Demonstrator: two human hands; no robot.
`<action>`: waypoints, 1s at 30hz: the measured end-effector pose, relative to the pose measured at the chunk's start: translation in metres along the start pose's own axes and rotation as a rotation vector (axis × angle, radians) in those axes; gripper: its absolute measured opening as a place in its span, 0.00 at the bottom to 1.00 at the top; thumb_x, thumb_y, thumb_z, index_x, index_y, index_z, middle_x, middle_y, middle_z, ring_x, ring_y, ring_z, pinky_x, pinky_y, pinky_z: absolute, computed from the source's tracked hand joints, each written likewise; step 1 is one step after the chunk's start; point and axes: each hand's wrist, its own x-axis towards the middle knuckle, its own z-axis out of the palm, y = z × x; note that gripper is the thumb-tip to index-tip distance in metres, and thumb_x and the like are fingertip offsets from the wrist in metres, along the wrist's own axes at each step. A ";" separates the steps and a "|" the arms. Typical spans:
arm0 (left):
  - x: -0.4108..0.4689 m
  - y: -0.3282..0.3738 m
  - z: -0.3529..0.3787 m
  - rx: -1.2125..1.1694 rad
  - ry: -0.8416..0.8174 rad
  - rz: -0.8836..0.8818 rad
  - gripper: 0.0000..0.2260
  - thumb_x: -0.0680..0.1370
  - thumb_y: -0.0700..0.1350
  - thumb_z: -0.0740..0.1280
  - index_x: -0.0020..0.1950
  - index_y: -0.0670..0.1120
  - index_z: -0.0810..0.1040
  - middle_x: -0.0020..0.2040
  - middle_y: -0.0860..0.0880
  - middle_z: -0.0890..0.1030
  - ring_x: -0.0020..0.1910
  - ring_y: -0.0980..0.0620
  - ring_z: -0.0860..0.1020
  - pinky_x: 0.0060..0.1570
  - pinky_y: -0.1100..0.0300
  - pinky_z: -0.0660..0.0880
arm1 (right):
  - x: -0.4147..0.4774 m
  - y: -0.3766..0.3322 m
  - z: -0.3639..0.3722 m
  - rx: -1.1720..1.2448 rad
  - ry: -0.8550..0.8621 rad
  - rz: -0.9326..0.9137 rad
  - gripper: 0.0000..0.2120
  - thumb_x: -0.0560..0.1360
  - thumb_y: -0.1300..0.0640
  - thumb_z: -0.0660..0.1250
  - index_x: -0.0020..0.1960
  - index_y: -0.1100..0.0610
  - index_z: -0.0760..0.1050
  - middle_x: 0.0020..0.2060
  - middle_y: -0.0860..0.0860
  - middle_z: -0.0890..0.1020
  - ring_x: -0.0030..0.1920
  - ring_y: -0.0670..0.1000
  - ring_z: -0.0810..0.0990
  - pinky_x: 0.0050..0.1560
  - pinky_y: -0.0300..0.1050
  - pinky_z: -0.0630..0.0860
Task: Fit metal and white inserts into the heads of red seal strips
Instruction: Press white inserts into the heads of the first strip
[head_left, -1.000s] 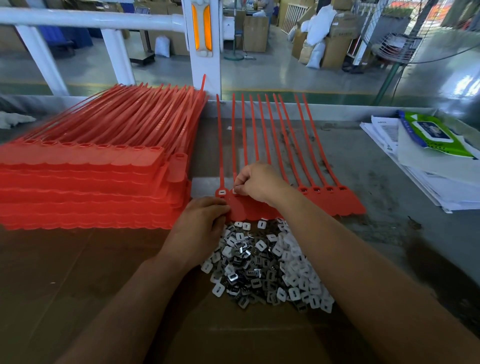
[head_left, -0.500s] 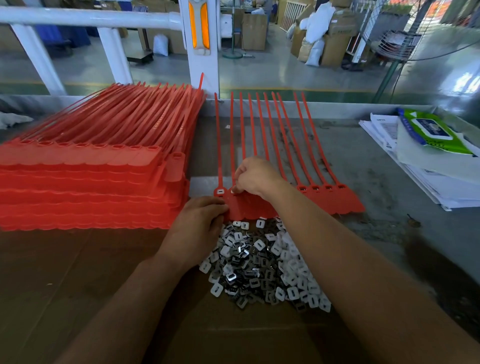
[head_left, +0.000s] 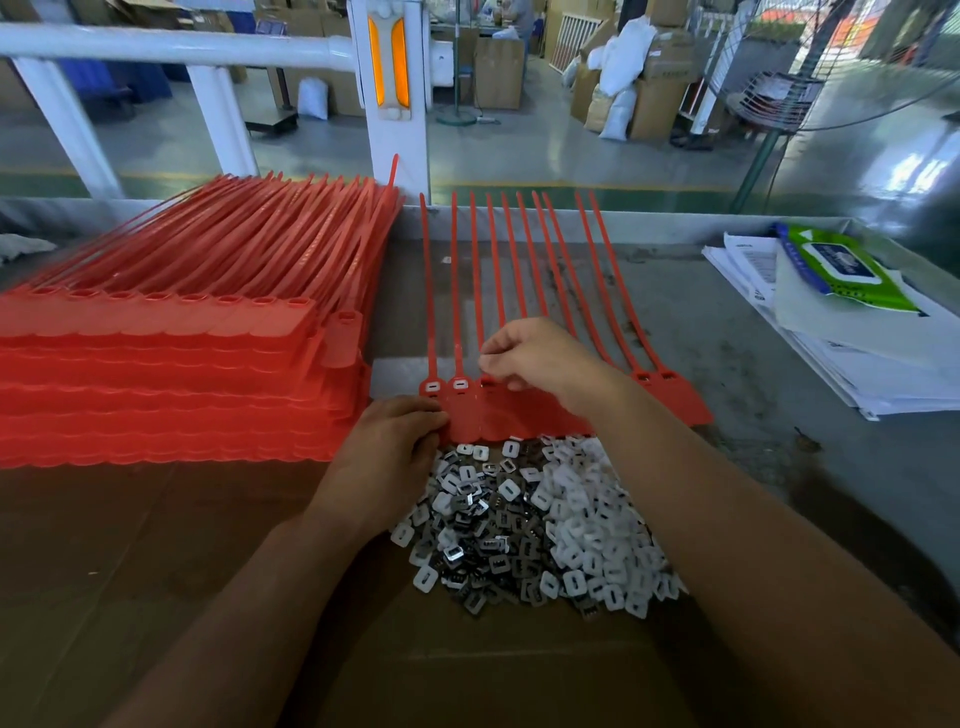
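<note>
Pressing at a row of red strips (head_left: 675, 400) laid flat on a grey desk (head_left: 779, 467), a worker's two bare arms reach forward from the near edge. The right grip (head_left: 540, 358) hovers at the head of the third strip from the left, thumb and forefinger pinched together; what lies between them is too small to tell. The left grip (head_left: 389, 447) sits at the row's near left corner, bent fingertips on the edge of the first tag; whether it pinches the tag or only bears on it cannot be told. White inserts (head_left: 460, 384) already sit in the first two heads, while the two heads (head_left: 641, 378) visible at the far right show dark openings. A loose pile (head_left: 545, 525) of white and metal inserts lies just below the tags, between the forearms, on a brown cardboard sheet (head_left: 156, 571). A tall stack (head_left: 156, 374) of more red strips stands to the left, touching the row's side, tails fanned toward a white railing (head_left: 156, 47) with an orange reflector (head_left: 389, 62). Papers (head_left: 857, 364) and a green wipes pack (head_left: 841, 275) rest at the desk's right end, well apart from the work.
</note>
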 end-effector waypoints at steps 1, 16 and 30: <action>0.000 0.000 0.000 -0.001 0.002 -0.002 0.13 0.76 0.37 0.63 0.59 0.42 0.79 0.61 0.47 0.77 0.61 0.51 0.70 0.58 0.68 0.59 | -0.005 0.001 -0.005 -0.017 0.001 -0.016 0.07 0.73 0.61 0.68 0.39 0.51 0.74 0.36 0.45 0.78 0.36 0.41 0.75 0.33 0.31 0.71; 0.000 -0.002 0.002 0.001 -0.001 -0.013 0.13 0.77 0.38 0.63 0.60 0.43 0.78 0.61 0.48 0.76 0.62 0.52 0.69 0.59 0.68 0.58 | -0.064 0.025 -0.041 -0.444 -0.097 -0.042 0.08 0.69 0.59 0.73 0.38 0.47 0.79 0.33 0.38 0.78 0.38 0.36 0.77 0.39 0.28 0.69; 0.000 -0.003 0.003 -0.010 -0.001 -0.023 0.13 0.77 0.38 0.63 0.60 0.43 0.78 0.62 0.48 0.76 0.62 0.52 0.69 0.59 0.68 0.58 | -0.068 0.025 -0.034 -0.492 -0.057 -0.066 0.08 0.70 0.56 0.72 0.35 0.49 0.75 0.34 0.41 0.78 0.35 0.38 0.75 0.31 0.28 0.67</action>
